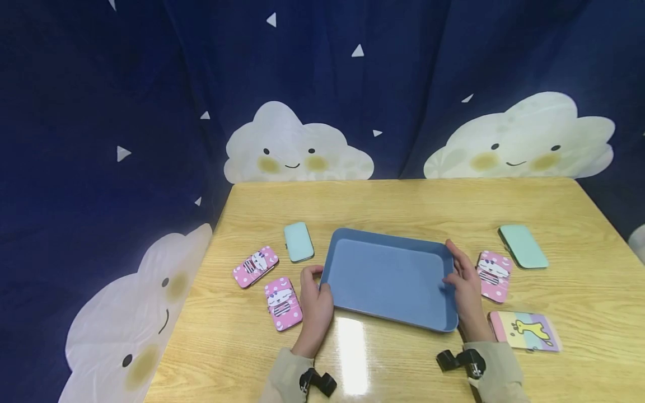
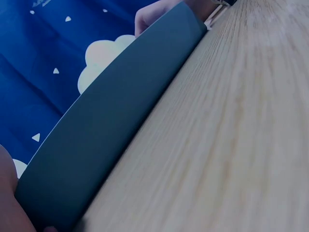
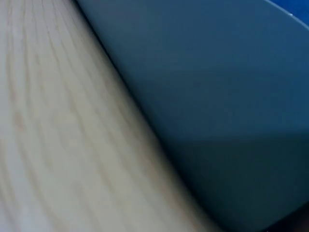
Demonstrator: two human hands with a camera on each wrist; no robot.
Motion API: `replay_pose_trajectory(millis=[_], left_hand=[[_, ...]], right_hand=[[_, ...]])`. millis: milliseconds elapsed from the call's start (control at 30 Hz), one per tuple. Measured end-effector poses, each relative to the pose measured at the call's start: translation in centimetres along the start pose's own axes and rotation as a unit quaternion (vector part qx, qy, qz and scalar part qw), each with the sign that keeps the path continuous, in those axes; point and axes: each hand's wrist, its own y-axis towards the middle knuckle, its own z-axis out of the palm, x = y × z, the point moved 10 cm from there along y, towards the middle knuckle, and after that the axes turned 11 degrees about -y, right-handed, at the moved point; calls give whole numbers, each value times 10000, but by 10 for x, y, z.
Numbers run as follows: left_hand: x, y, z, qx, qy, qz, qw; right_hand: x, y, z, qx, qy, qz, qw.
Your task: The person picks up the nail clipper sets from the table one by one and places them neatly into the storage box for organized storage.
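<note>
A shallow blue tray (image 1: 388, 280), with nothing in it, sits slightly skewed at mid-table in the head view. My left hand (image 1: 316, 305) grips its left end, the thumb over the rim and the fingers outside. At the opposite end my right hand (image 1: 466, 291) holds the wall the same way, thumb inside. The left wrist view shows the tray's long outer wall (image 2: 111, 111) close along the wood; whether it touches is hard to tell. In the right wrist view the wall (image 3: 217, 87) fills the right side, and the fingers are mostly hidden.
Left of the tray lie a mint case (image 1: 299, 242) and two pink cat-print cases, one tilted (image 1: 256, 267), one nearer (image 1: 283, 304). To the right are another mint case (image 1: 524, 246), a pink cat case (image 1: 494, 276) and a striped giraffe case (image 1: 526, 331) beside my right wrist.
</note>
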Motion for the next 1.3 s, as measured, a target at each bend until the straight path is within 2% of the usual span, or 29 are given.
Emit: replay_pose_trajectory(millis=[133, 267, 533, 800, 1067, 1300], left_hand=[[0, 1, 0, -34, 18, -30, 10000], [0, 0, 0, -63, 27, -49, 10000], [-1, 1, 0, -50, 37, 41, 10000], [-2, 1, 1, 65, 271, 42, 9996], [-9, 1, 2, 88, 435, 381, 9983], [-15, 0, -1, -1, 884, 649, 9940]], right_hand=[[-4, 0, -6, -311, 161, 264, 9990], [-5, -1, -10, -521, 449, 337, 9971], [0, 1, -2, -136, 389, 83, 9991], [-8, 2, -7, -389, 220, 487, 9978], [-9, 3, -7, -467, 219, 638, 9966], [-14, 2, -7, -467, 289, 938, 9941]])
